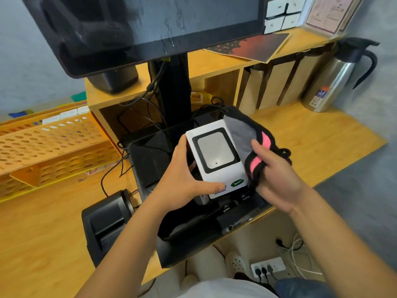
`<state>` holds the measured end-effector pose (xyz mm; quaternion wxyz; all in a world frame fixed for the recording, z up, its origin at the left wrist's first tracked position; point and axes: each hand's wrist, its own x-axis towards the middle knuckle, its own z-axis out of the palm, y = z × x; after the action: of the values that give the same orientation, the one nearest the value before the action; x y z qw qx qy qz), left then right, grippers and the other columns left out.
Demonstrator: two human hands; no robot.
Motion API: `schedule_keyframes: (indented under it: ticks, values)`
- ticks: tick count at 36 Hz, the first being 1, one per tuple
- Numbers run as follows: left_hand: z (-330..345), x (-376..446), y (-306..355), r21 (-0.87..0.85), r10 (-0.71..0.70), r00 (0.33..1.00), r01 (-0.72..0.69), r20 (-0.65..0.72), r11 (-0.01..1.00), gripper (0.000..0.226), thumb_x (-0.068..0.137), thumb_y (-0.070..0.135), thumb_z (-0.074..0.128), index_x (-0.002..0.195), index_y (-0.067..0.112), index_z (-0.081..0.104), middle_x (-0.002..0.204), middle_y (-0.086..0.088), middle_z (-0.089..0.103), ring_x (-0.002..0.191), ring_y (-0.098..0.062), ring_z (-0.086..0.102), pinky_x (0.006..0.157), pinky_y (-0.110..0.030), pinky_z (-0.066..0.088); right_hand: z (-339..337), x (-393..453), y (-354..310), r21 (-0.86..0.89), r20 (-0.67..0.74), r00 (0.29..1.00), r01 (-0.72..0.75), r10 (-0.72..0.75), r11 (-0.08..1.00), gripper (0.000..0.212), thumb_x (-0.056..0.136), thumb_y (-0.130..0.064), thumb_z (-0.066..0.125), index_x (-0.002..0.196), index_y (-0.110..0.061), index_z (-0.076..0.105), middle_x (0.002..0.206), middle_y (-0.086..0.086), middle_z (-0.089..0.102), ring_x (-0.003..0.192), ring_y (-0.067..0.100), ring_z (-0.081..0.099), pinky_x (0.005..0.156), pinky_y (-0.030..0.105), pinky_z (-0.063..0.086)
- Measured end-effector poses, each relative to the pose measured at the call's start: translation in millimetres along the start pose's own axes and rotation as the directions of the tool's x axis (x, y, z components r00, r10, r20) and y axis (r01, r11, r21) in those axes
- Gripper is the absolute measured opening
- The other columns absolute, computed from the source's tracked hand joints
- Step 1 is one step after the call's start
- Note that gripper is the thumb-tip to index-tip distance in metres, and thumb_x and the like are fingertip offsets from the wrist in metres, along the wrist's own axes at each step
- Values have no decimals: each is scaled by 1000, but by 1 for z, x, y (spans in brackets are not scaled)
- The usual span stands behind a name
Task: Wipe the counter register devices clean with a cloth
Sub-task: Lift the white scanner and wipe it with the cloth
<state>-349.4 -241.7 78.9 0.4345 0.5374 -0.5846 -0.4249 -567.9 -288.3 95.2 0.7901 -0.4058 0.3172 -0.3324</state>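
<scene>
A black printer [105, 220] sits on the wood counter [43, 244]; the left hand [184, 179] grips the white scanner box [216, 158] above the black register; the right hand [277, 179] pinches a grey cloth [242, 136] against its right side.

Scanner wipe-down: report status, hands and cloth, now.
Left hand grips white scanner, lifted over black register base. Right hand holds cloth against scanner's right side. Cables behind; nothing blocking.

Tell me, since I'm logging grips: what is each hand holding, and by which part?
The left hand grips the white scanner box by its left side. The right hand holds the grey cloth by its pink-striped edge.
</scene>
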Motion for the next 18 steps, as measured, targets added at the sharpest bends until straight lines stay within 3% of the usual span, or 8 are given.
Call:
schedule_keyframes:
  ticks: [4, 8, 11, 13, 15, 18]
  values:
    - [1, 1, 3, 14, 0, 1000, 0, 22, 1000, 114, 65, 22, 99, 153, 43, 29, 150, 14, 47, 139, -5, 47, 115, -41, 47, -11, -31, 14, 47, 71, 997, -34, 30, 998, 49, 108, -44, 37, 148, -20, 54, 152, 6, 54, 143, 23, 48, 119, 42, 34]
    - [-1, 3, 3, 3, -4, 998, 4, 69, 1000, 113, 67, 15, 97, 153, 43, 28, 148, 12, 47, 136, -3, 49, 107, -27, 52, -12, -40, 15, 73, 136, 989, -63, 52, 995, 46, 104, -49, 43, 141, -29, 61, 151, 2, 55, 142, 18, 49, 114, 33, 41]
    - [-3, 3, 3, 1, -5, 997, 5, 83, 1000, 113, 67, 20, 97, 150, 51, 28, 150, 13, 44, 136, 2, 47, 102, -17, 50, -10, -24, 7, 54, 115, 993, -44, 38, 998, 48, 103, -48, 46, 144, -26, 58, 149, 1, 57, 139, 18, 51, 120, 43, 32]
    - [-3, 3, 3, -3, -13, 996, 14, 89, 1000, 114, 65, 23, 96, 149, 55, 26, 151, 16, 45, 136, 3, 47, 103, -19, 51, -6, -7, -1, 29, 96, 995, -19, 16, 999, 51, 105, -44, 43, 149, -20, 52, 150, 3, 57, 140, 20, 51, 120, 47, 30]
    - [-3, 2, 3, -18, -12, 995, 14, 97, 1000, 114, 67, 20, 96, 148, 58, 25, 149, 19, 48, 136, 2, 49, 100, -17, 52, -1, 13, -8, -20, 63, 998, -3, 4, 1000, 50, 108, -43, 39, 149, -18, 51, 148, 5, 58, 139, 22, 52, 118, 47, 36]
    - [-2, 0, 2, -37, -4, 995, 8, 97, 999, 112, 69, 13, 95, 144, 63, 29, 145, 20, 51, 133, 3, 52, 93, -13, 52, 6, 40, -22, -55, 32, 999, -25, 27, 998, 47, 108, -44, 38, 136, -19, 66, 137, 6, 67, 128, 24, 63, 106, 40, 52]
